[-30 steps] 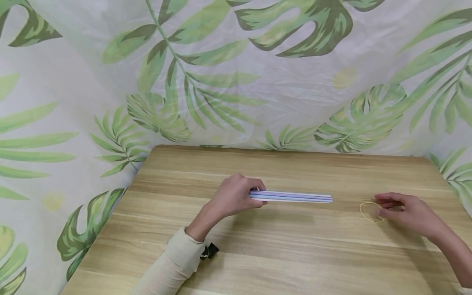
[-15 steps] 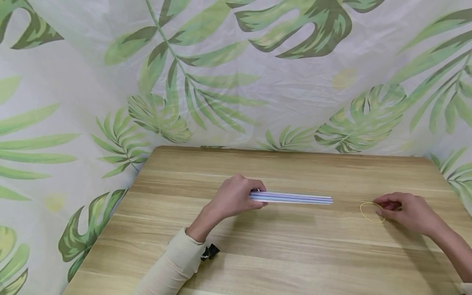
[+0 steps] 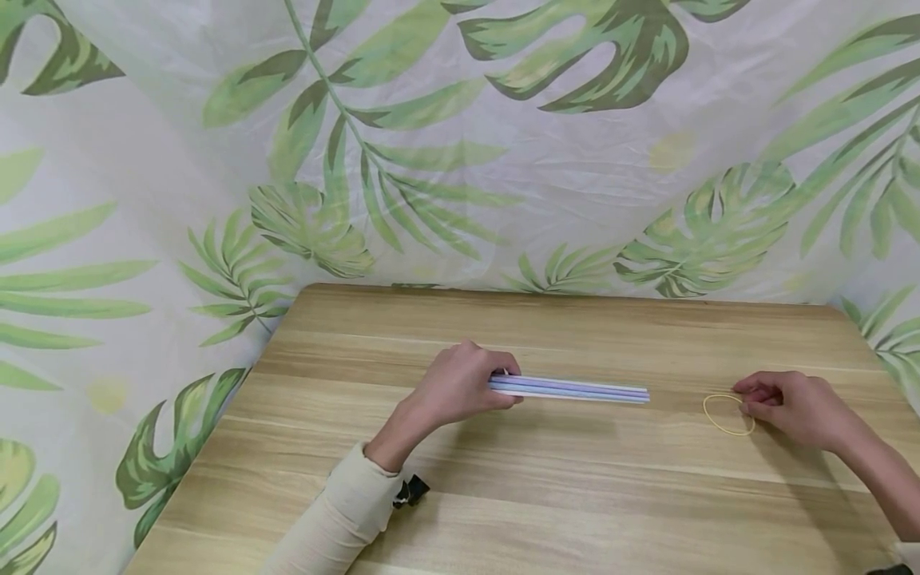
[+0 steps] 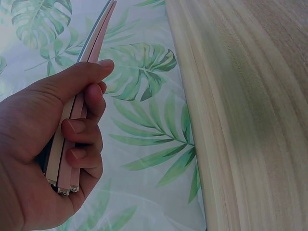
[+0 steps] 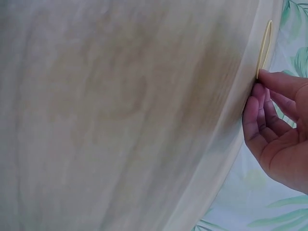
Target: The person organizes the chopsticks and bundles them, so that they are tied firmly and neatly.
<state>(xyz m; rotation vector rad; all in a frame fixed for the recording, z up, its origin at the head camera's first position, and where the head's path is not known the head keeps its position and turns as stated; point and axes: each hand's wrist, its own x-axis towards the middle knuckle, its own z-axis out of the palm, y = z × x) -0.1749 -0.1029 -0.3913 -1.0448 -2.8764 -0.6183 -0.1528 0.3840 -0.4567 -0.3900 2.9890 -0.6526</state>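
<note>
My left hand (image 3: 460,385) grips a bundle of pale chopsticks (image 3: 575,389) above the table, their long ends pointing right. In the left wrist view, the fingers and thumb wrap round the chopsticks (image 4: 61,163), whose silvery square ends show below the palm. Off to the right, my right hand (image 3: 801,409) pinches a thin yellow rubber band (image 3: 727,434) between thumb and fingertips. That loop hangs out to the left of the fingers, apart from the chopsticks. Seen from the right wrist, the rubber band (image 5: 263,48) stands up narrow from the pinch.
A small black object (image 3: 411,490), possibly part of a wrist mount, shows beside the left sleeve (image 3: 352,499). The wooden table (image 3: 561,495) meets a leaf-print cloth (image 3: 446,200) along its back edge.
The right hand has shifted very slightly right with the rubber band, its fingers now closer together. The far ends of the chopsticks have dipped a little; the left hand is nearly still.
</note>
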